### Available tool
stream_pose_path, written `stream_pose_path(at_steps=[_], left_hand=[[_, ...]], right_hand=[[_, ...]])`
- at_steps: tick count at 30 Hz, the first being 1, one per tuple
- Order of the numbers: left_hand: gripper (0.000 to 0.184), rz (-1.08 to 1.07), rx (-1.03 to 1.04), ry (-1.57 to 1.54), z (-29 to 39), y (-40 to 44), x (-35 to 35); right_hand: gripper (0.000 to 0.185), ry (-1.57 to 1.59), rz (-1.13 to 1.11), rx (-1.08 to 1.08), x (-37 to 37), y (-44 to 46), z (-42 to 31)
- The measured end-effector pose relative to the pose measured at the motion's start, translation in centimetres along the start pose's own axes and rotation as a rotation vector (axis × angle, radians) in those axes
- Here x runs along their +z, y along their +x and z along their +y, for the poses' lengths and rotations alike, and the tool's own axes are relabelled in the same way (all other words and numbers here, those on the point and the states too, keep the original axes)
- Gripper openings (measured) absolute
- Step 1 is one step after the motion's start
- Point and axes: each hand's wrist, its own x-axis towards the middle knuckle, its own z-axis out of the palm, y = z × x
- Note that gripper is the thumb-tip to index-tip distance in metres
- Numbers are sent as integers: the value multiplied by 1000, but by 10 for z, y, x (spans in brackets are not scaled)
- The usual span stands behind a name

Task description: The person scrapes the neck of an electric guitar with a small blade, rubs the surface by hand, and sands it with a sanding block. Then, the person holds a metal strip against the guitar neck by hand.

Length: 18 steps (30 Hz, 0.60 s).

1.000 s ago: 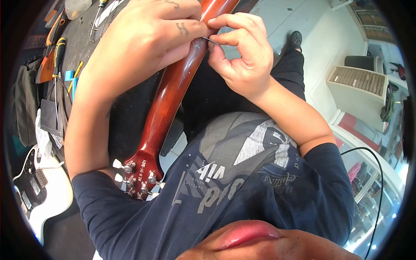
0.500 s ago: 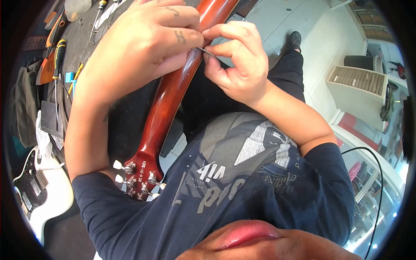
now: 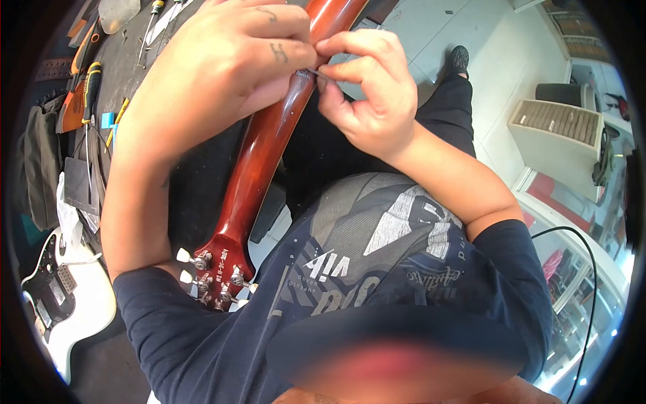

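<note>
A glossy red-brown guitar neck (image 3: 259, 158) runs diagonally, its back facing up, down to a headstock (image 3: 227, 266) with metal tuners and pale knobs. My left hand (image 3: 249, 64) lies over the upper neck with its fingers curled; its fingertips and anything in them are hidden. On the other side, my right hand (image 3: 377, 94) pinches a thin dark metal piece (image 3: 317, 73) between thumb and fingers. That piece reaches across the neck to the left fingertips. The fingers of both hands nearly meet there.
A white guitar body (image 3: 91, 289) lies at lower left. Screwdrivers, including a yellow-black one (image 3: 92, 84), and a dark cloth (image 3: 42, 161) are along the left. At right stand a pale cabinet (image 3: 555, 145), a glass case and a black cable (image 3: 592, 296).
Both hands have shifted slightly down the neck with the thin metal piece. It slants differently between the fingers. The guitar neck has hardly moved.
</note>
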Motion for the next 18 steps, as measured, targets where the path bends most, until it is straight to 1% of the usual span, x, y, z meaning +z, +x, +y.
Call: stream_pose_path(at_steps=[3,5,6,8,12,14,17,18], left_hand=[[28,-61,-9,-20,7,4,-12],[27,-23,-9,6,7,4,-9],[27,31,2,23,1,1,2],[26,41,16,41,-1,-1,5],[25,-100,23,44,7,4,-11],[24,-75,23,35,7,6,-12],[24,25,32,13,2,4,-2],[24,24,43,10,0,1,2]], right_hand=[[28,20,-20,-3,1,-2,-7],[28,-10,3,-15,-1,1,1],[28,-22,19,-19,-2,2,6],[28,-16,33,-17,0,1,7],[28,15,0,-8,3,-4,-7],[28,3,0,-25,0,1,-1],[29,-18,18,-23,0,1,5],[29,-7,14,-17,1,0,2]])
